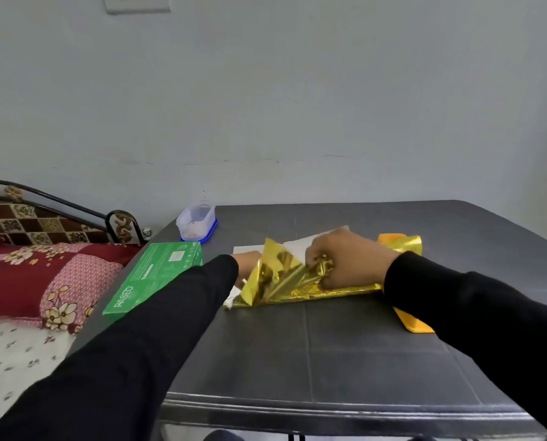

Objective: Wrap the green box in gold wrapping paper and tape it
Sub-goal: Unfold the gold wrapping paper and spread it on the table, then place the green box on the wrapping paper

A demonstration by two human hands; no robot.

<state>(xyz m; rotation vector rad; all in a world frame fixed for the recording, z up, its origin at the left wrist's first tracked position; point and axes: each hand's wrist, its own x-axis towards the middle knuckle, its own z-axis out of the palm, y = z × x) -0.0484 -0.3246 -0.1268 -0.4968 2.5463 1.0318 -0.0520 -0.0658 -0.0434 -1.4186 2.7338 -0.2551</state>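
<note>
dark grey table [345, 345] against a pale wall. gold wrapping paper [281, 281] lies crumpled and partly folded near the table's middle, white underside showing at its far edge. right hand [345, 259] grips a bunched fold of the paper, fingers curled into the foil. left hand [248, 262] mostly hidden behind the raised gold flap; cannot tell whether it holds anything. both arms in black sleeves. green box [151, 278] lies flat at the table's left edge, unwrapped, just left of the left sleeve, apart from the paper. clear container with blue lid [197, 222] upside down at the far left corner. orange tray [412, 319] under the paper's right end. bed with patterned pillow [43, 281] left of the table.
</note>
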